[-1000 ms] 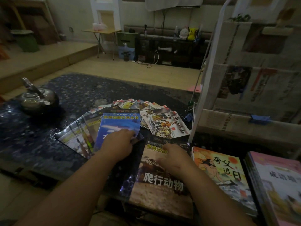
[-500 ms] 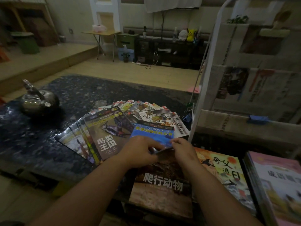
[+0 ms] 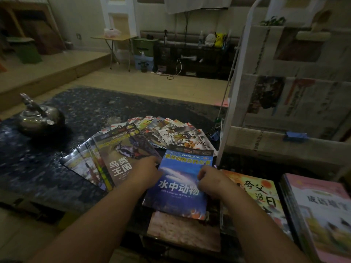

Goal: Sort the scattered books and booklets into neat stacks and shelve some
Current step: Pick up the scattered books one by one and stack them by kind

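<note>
Both the left hand (image 3: 147, 173) and right hand (image 3: 213, 184) grip the blue booklet (image 3: 178, 179) between them.

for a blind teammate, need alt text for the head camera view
The left hand and right hand hold a blue booklet by its side edges over a brown book on a dark table. A fan of booklets and a metal kettle sit to the left; an orange book and a pink book to the right.
</note>
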Motion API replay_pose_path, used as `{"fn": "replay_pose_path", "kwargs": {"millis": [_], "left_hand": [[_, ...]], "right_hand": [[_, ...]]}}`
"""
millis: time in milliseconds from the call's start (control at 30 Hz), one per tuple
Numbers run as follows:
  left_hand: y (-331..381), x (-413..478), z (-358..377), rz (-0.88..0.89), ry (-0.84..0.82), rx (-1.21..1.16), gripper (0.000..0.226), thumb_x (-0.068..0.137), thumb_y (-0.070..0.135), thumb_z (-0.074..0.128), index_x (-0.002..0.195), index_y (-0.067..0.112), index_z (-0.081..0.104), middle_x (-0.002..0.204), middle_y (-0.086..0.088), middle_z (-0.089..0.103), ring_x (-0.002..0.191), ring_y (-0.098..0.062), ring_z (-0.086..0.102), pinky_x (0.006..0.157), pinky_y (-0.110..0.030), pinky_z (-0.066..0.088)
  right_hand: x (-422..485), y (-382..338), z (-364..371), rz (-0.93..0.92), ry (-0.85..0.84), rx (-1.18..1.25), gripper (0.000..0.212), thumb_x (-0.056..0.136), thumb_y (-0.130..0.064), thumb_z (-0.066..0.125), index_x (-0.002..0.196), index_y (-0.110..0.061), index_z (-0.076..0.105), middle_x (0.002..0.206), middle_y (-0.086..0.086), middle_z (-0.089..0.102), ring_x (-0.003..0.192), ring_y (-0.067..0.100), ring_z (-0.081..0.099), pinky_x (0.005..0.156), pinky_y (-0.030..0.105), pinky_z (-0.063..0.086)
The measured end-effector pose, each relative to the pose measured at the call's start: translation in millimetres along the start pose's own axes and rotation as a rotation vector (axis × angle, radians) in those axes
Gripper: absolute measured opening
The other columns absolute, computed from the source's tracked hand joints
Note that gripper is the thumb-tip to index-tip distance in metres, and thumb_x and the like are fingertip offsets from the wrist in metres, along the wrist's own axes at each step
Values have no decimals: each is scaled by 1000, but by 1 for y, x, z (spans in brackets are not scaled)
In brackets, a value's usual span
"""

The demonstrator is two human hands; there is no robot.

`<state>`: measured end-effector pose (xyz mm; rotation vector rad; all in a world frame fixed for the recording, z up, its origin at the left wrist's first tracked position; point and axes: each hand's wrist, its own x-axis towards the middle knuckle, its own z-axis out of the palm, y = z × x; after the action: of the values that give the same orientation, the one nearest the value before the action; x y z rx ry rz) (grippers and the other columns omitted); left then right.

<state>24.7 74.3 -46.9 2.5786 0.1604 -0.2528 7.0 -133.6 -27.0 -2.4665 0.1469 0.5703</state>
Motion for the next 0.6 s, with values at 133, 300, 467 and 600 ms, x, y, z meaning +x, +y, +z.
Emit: {"fn": "replay_pose_path", "kwargs": {"millis": [133, 300, 467, 600], "left_hand": [[1, -1, 5, 22, -37, 80, 57, 85, 24, 72, 138, 21, 49, 136, -7, 55, 116, -26, 56, 94, -34, 47], [7, 0, 5, 35, -106, 106, 82, 75, 15, 76, 147, 16, 37, 144, -9, 48, 124, -28, 51, 98, -33, 45], [3, 0, 5, -33, -242, 101, 63, 64, 18, 85, 121, 11, 60, 117, -8, 63, 98, -23, 62, 81, -33, 54], [4, -1, 4, -21, -206, 41, 29, 80, 20, 75, 106, 8, 69, 100, -12, 69, 75, -20, 64, 61, -29, 55]], "right_hand": [[1, -1, 7, 2, 62, -190, 45, 85, -27, 67, 127, -31, 51, 144, 7, 35, 128, 29, 41, 103, 42, 43], [0, -2, 20, -196, 40, -283, 81, 81, -38, 74, 149, -25, 33, 156, 2, 28, 141, 24, 30, 115, 43, 30], [-2, -6, 31, -250, -58, -385, 103, 72, -56, 77, 153, -23, 24, 159, 2, 24, 144, 25, 26, 117, 44, 27], [-2, -7, 31, -218, -52, -458, 106, 66, -55, 81, 151, -25, 26, 154, 2, 32, 139, 26, 31, 114, 45, 30]]}}
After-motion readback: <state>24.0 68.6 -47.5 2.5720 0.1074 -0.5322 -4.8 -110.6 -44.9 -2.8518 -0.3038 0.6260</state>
